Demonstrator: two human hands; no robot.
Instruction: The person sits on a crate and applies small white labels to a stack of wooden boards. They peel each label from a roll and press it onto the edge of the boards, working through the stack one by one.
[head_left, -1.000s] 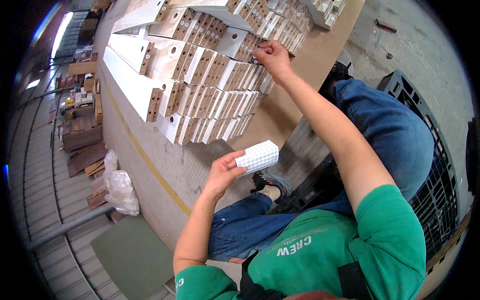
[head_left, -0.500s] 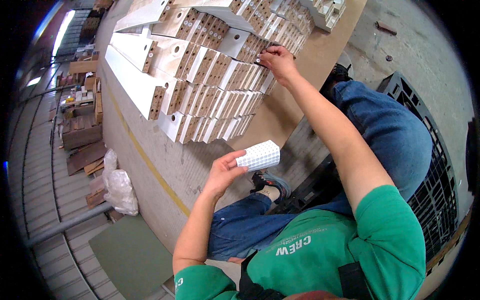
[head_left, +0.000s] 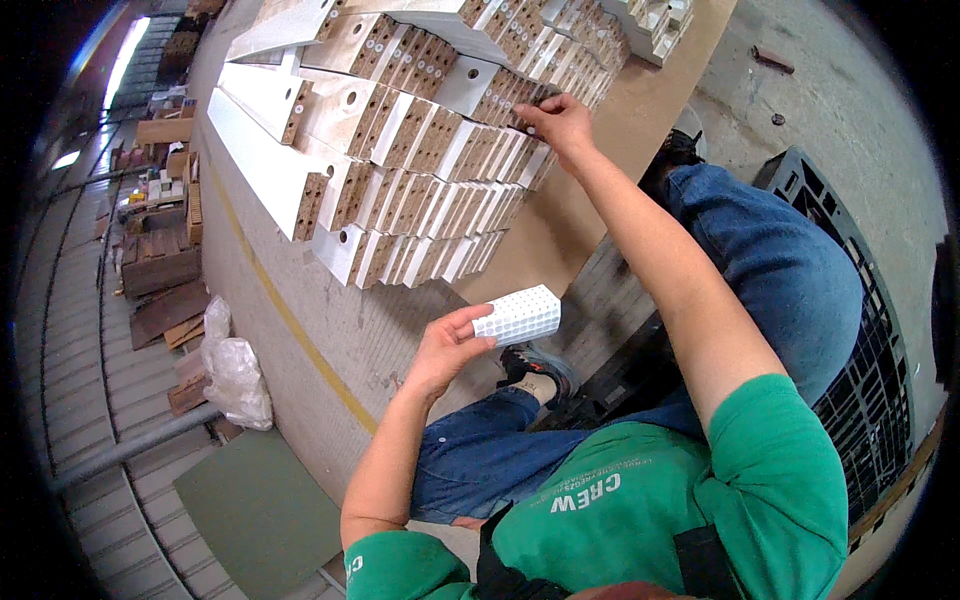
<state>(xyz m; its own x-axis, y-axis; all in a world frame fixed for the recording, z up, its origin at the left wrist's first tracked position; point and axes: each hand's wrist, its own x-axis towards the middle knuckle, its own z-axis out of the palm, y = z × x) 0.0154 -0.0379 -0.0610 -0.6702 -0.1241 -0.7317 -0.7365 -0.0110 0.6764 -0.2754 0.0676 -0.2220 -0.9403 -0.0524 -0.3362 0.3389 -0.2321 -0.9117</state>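
- The left grip [head_left: 445, 352], clamped on a curled white dotted sheet [head_left: 520, 314] at five o'clock from the stacked boards [head_left: 410, 140], might crease it by squeezing.
- The right grip [head_left: 556, 120], by the boards' ends at twelve o'clock, could knock one askew; whether it's closed, I can't tell.

A yellow line [head_left: 290, 322] ran along the floor [head_left: 840, 115]. Left of it sat bundled plastic [head_left: 238, 378] (crumpled, see-through), near brown boards [head_left: 165, 315] and a green panel [head_left: 262, 510]. At right was a black pallet [head_left: 880, 360], a brown scrap [head_left: 772, 60] beyond.
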